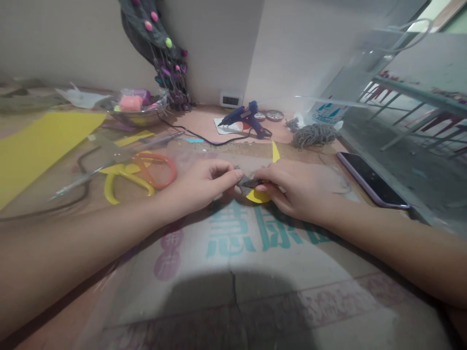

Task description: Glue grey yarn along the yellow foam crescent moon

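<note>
My left hand (215,182) is closed, its thumb and forefinger pinching a small grey piece (242,186) that looks like felt or cloth. Opposite it, my right hand (286,187) grips a small dark pointed piece (251,183), which overlaps the grey one; its exact kind is not clear. Just under the right fingers lies a rounded yellow piece (258,196), partly covered by them. Both hands are close together above a printed plastic sheet (233,272). Beside my left forearm are scissors (156,170) with orange and yellow handles.
A blue glue gun (242,116) with its cord stands at the back, near grey yarn (315,134). To the right lies a phone (372,180). A metal bowl (136,116) of wrapped pieces and a yellow sheet (44,146) are at the left.
</note>
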Tool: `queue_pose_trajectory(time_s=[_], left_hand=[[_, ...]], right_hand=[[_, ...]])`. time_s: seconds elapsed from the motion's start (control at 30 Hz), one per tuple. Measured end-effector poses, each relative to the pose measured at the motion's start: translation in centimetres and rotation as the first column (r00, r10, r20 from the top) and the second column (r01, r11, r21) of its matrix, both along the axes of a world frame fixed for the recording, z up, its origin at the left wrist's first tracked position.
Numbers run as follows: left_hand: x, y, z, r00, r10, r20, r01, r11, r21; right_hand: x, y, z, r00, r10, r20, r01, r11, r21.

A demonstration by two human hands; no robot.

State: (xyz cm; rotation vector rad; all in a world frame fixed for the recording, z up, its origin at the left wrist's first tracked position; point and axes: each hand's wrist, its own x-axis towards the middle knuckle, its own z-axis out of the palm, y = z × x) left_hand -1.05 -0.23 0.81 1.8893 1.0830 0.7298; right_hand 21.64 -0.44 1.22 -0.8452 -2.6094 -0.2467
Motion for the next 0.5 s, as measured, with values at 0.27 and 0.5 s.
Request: queue_pose_trajectory(time_s=[0.27,0.5], left_hand=[[0.06,0.02,0.17,1.000,-0.004,-0.023,0.005,1.000,0.030],[0.00,0.05,0.08,1.000,-0.004,-0.020,0.004,1.000,0.029]], right_hand=[[-0.29,-0.14,0.04,0.999,-0.029,0.024,0.027,0.998,0.062],[-0.03,-0.05,-0.14,0.999,-0.018,-0.046,0.017,0.999,-0.030]])
